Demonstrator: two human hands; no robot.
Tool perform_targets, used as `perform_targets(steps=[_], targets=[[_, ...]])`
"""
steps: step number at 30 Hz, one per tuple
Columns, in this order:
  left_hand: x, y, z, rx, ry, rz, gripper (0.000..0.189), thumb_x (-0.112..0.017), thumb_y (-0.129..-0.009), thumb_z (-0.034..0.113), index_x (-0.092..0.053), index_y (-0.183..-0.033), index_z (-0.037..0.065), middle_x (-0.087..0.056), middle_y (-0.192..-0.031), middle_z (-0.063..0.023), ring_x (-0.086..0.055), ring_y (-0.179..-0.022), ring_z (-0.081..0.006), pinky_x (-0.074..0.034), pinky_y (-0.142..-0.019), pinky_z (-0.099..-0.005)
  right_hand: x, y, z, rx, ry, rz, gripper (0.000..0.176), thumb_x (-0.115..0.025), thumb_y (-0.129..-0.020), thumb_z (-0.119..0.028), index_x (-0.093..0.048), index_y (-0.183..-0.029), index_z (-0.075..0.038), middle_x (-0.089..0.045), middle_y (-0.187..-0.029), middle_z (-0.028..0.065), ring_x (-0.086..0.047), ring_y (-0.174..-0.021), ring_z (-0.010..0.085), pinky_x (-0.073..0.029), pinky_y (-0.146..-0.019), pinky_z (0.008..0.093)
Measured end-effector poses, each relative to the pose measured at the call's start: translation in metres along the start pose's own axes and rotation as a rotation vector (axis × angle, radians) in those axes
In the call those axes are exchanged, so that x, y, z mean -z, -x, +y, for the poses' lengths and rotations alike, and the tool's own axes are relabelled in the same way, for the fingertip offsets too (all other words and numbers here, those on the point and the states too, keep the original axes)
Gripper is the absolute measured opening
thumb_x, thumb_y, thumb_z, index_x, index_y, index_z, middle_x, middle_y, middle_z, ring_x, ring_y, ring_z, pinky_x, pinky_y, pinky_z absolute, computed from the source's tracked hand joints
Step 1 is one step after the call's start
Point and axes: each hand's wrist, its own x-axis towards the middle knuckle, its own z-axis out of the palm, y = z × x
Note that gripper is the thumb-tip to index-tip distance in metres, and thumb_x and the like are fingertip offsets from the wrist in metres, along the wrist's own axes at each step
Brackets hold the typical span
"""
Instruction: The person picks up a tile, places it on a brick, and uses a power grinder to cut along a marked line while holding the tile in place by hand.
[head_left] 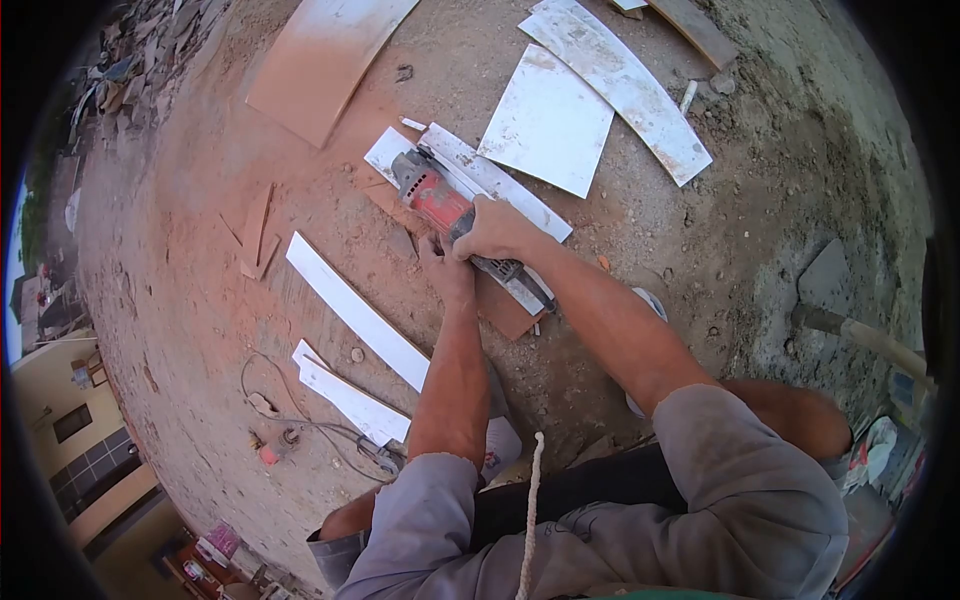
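Observation:
A red and grey angle grinder (440, 200) lies slantwise over a white tile strip (388, 150), its head at the far end. My right hand (492, 230) is wrapped round the rear of its body. Against the left side of the tool, just below the right hand, my left hand (443, 268) is closed with its fingers bent; part of its grip is hidden. Alongside the grinder rests another long white tile strip (505, 185). The cutting disc is hardly visible. Under the work, a brown tile piece (505, 308) shows.
Long white strips (350, 305) and narrow offcuts (350, 395) lie to the left on dusty ground. Farther off are a white tile (550, 120), a curved tile piece (630, 95) and a brown tile (325, 60). A cable (330, 425) lies at lower left, a shovel (850, 325) at right.

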Motion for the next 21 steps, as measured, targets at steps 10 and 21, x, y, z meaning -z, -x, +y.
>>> perform_targets(steps=[10,21], targets=[[0.004,-0.006,-0.022,-0.056,-0.081,-0.008,0.024,-0.056,-0.096,0.019,-0.056,-0.09,-0.004,-0.059,-0.082,-0.011,-0.054,-0.075,-0.0196,-0.045,-0.071,-0.0334,0.001,0.007,0.001,-0.006,-0.003,-0.02,0.09,-0.074,-0.052,-0.041,-0.051,-0.118,0.015,-0.063,-0.107,0.0343,-0.064,-0.102,0.042,-0.051,-0.089,0.0402],[0.002,-0.004,-0.013,-0.041,-0.031,-0.006,0.022,-0.056,-0.096,0.017,-0.058,-0.092,-0.004,-0.062,-0.083,-0.0112,-0.056,-0.076,-0.019,-0.046,-0.073,-0.0329,0.002,0.015,0.003,-0.024,-0.018,-0.041,0.089,-0.073,-0.054,-0.041,-0.05,-0.118,0.016,-0.063,-0.105,0.0351,-0.064,-0.099,0.0424,-0.052,-0.087,0.0407]])
